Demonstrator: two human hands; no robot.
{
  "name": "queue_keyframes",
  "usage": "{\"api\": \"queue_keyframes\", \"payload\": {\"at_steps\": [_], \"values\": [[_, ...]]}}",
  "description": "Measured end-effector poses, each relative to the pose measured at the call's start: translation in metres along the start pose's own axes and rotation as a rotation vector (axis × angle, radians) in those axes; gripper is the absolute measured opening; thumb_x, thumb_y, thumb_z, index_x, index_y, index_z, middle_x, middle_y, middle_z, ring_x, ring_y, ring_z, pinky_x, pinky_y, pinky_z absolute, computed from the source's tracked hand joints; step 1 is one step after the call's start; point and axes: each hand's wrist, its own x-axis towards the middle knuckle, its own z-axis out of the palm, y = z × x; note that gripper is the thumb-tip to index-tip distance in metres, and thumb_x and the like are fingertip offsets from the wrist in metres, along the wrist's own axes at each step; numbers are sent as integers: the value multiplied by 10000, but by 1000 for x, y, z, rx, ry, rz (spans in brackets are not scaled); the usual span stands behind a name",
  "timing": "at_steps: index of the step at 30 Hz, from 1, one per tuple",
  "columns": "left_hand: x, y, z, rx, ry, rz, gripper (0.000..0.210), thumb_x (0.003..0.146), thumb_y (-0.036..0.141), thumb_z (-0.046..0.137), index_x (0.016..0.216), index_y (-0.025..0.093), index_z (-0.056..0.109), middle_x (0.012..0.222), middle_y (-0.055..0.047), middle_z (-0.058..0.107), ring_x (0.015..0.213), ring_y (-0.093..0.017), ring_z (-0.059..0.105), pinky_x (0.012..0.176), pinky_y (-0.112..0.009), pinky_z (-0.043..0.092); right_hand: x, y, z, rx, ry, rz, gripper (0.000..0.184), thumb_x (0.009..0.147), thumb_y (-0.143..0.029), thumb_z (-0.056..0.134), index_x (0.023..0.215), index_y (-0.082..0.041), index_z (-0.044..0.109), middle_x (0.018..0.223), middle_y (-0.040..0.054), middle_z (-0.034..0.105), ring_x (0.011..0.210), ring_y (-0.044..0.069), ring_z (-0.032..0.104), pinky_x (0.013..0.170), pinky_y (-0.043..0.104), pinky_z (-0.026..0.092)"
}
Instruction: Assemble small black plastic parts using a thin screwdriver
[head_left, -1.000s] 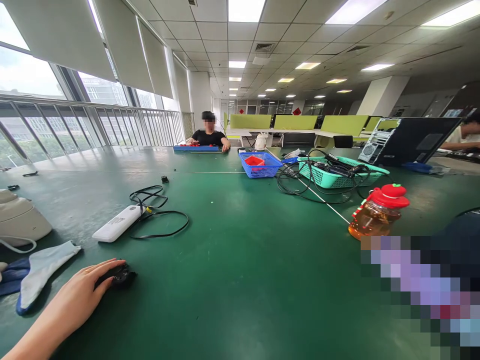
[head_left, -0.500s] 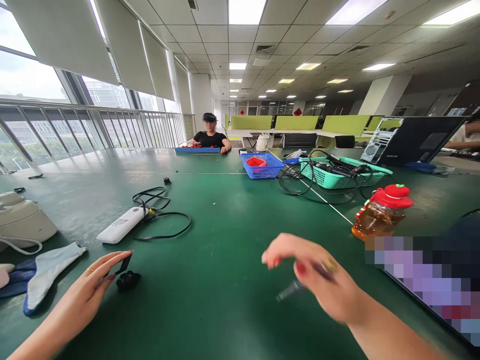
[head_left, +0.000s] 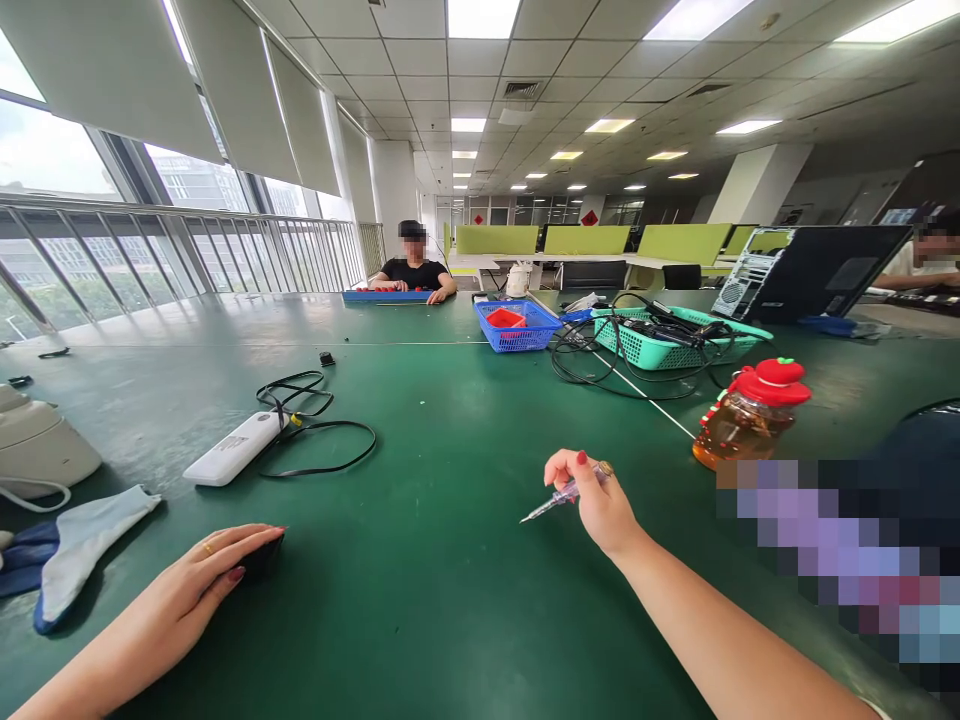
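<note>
My right hand [head_left: 604, 505] is closed around a small screwdriver [head_left: 559, 498] with a clear, purplish handle. Its thin metal tip points left and down, and the hand is above the green table. At the lower left, my left hand [head_left: 202, 590] rests low over the table, its fingers and thumb closed on a small black object [head_left: 262, 555]. The fingers hide most of that object, so its kind cannot be made out.
Beyond my left hand lie a white power bank [head_left: 236, 448] with a black cable [head_left: 341, 465] and a blue-white glove [head_left: 90, 545]. Farther back stand a blue basket [head_left: 517, 340] and a green basket [head_left: 660, 352] of cables. A red-capped bottle [head_left: 750, 420] is at right; a person [head_left: 414, 272] sits opposite.
My right hand has moved slightly away from me, and the screwdriver now shows sharply. My left fingers have lowered over the black object, covering more of it. The view has shifted slightly.
</note>
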Motion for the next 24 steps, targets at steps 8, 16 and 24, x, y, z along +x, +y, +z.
{"api": "queue_keyframes", "payload": {"at_steps": [8, 16, 24], "values": [[5, -8, 0, 81, -10, 113, 421, 920, 341, 400, 1280, 353, 618, 1328, 41, 625, 1194, -204, 611, 1051, -298, 476, -1, 3, 1, 14, -7, -11, 704, 855, -788, 298, 600, -202, 595, 546, 5, 407, 522, 140, 410, 500, 278, 342], [2, -19, -1, 126, 21, 202, 435, 925, 421, 432, 1339, 370, 554, 1338, 38, 616, 1200, -190, 609, 1014, -324, 505, -1, 6, -1, 43, -16, -7, 683, 865, -766, 337, 597, -192, 595, 550, 0, 402, 524, 129, 401, 505, 268, 323], [5, -23, -1, 177, -43, 86, 554, 852, 617, 475, 1350, 382, 536, 1319, 32, 632, 1121, -237, 663, 936, -362, 558, -2, 9, 0, 38, -38, -5, 659, 877, -741, 360, 605, -191, 600, 544, -4, 398, 528, 131, 395, 518, 274, 318]]}}
